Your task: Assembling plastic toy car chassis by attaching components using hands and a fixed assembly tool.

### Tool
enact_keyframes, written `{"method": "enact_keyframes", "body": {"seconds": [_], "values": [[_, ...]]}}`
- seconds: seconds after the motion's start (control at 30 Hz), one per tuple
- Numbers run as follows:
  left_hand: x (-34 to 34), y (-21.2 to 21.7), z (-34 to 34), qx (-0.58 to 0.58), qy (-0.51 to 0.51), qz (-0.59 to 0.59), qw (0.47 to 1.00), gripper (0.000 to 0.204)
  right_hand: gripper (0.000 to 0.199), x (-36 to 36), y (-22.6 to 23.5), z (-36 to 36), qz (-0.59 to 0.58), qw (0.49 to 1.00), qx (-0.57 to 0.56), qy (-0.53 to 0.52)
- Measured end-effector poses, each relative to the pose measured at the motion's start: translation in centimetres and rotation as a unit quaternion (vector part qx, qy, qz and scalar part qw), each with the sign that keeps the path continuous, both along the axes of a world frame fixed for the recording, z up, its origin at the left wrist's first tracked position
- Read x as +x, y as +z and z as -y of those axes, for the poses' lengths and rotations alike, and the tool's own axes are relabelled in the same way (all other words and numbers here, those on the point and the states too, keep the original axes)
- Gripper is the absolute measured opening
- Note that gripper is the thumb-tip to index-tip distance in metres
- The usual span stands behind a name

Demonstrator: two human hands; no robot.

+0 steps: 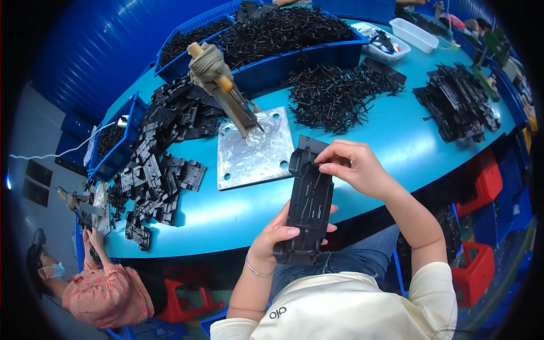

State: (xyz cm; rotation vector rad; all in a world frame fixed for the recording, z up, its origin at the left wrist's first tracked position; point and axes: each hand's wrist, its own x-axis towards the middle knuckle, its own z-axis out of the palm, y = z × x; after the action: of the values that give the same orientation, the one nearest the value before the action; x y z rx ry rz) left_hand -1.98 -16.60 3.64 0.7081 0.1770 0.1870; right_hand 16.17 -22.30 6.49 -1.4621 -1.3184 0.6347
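My left hand (277, 241) grips the lower end of a long black plastic moulded part (309, 204), held upright over my lap at the table's front edge. My right hand (351, 164) pinches a small piece at the part's upper right side with thumb and fingers. Just beyond, a square metal plate (249, 156) with corner holes lies on the blue table (391, 130). A cloth-wrapped tool (218, 79) stands tilted on the plate's far edge.
Black moulded parts (158, 164) are heaped at the left and stacked at the right (459, 102). Small black clips (334, 93) lie loose in the middle and fill blue bins (283, 31) behind. Another person (102, 289) works at the lower left. Red crates (481, 187) stand under the table.
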Motion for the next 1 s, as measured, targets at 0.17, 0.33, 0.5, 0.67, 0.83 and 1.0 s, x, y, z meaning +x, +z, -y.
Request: {"method": "enact_keyframes", "body": {"seconds": [0.17, 0.33, 0.5, 0.67, 0.83, 1.0], "values": [[0.0, 0.2, 0.4, -0.014, 0.019, -0.014, 1.0, 0.077, 0.007, 0.1, -0.4, 0.6, 0.019, 1.0, 0.017, -0.016], [-0.4, 0.3, 0.6, -0.005, 0.015, -0.004, 1.0, 0.069, 0.008, 0.0, -0.3, 0.8, 0.083, 0.996, 0.041, -0.005], [-0.3, 0.2, 0.7, 0.03, 0.017, 0.0, 0.999, 0.066, 0.008, 0.5, -1.3, 0.1, -0.01, 0.999, 0.037, 0.019], [-0.3, -0.1, 0.4, 0.033, 0.027, -0.002, 0.999, 0.064, 0.011, 0.1, -1.3, -0.1, 0.028, 0.998, 0.048, 0.006], [-0.1, 0.0, 0.6, 0.036, 0.02, 0.01, 0.999, 0.062, 0.009, 0.2, -2.0, -0.2, 0.011, 0.998, 0.063, -0.004], [-0.7, -0.7, 0.3, 0.077, 0.001, 0.023, 0.997, 0.062, 0.035, 0.0, -2.8, 0.2, -0.114, 0.989, 0.09, -0.01]]}}
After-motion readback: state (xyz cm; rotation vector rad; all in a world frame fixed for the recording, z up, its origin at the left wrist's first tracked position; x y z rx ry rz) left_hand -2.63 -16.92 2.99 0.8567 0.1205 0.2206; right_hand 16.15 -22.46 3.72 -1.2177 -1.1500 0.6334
